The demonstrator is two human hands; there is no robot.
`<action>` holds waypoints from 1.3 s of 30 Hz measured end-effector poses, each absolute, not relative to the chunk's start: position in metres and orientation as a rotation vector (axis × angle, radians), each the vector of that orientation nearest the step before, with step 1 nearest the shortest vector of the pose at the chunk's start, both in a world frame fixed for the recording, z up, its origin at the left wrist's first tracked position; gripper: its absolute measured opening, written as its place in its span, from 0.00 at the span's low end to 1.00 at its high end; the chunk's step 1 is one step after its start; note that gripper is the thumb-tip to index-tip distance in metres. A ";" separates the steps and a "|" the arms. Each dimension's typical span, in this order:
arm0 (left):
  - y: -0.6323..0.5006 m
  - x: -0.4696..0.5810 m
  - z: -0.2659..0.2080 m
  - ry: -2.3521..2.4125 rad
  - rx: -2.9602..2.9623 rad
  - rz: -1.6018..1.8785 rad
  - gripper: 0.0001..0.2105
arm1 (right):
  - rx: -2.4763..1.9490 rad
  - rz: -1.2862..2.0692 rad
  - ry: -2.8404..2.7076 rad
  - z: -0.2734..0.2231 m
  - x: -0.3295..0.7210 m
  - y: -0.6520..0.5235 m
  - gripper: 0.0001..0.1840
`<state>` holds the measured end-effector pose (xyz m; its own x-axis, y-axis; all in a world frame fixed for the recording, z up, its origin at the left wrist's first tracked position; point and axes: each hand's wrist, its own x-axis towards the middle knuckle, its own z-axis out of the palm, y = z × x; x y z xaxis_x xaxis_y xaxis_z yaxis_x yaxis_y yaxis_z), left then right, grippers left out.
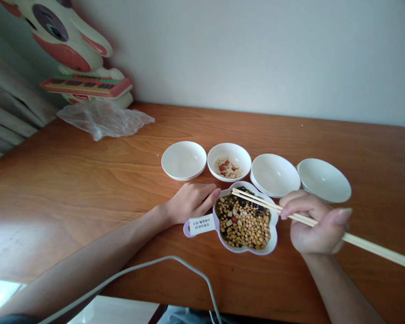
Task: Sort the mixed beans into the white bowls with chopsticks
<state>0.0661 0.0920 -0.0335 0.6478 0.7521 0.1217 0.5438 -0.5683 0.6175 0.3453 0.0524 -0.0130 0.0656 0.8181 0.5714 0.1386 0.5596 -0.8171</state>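
A pair of pale wooden chopsticks (310, 220) is gripped in my right hand (319, 222), thumb up. Their tips reach over a flower-shaped bowl (273, 240) with a lilac rim and a labelled handle (201, 224). Inside it are yellow soybeans (254, 227), small green and dark beans, a few pale seeds and a reddish peanut (235, 219). No piece is visible between the tips. My left hand (192, 201) rests at the bowl's left edge, fingers closed together and thumb against the rim; its fingertips are partly hidden.
Behind stand white bowls in a row: one at left (184, 161), one holding pale seeds and reddish peanuts (228, 150), and two at right (275, 173) (324, 180). A plastic bag (104, 119) and cow-shaped toy piano (87, 85) sit back left. A white cable (170, 258) crosses in front.
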 end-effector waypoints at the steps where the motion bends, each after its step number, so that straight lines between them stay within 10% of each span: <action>1: 0.092 0.066 -0.033 1.008 2.328 0.508 0.19 | -0.891 0.588 -1.396 -0.012 0.344 0.053 0.38; 39: 0.091 0.067 -0.033 1.021 2.362 0.523 0.19 | -1.053 0.589 -1.381 -0.016 0.345 0.060 0.34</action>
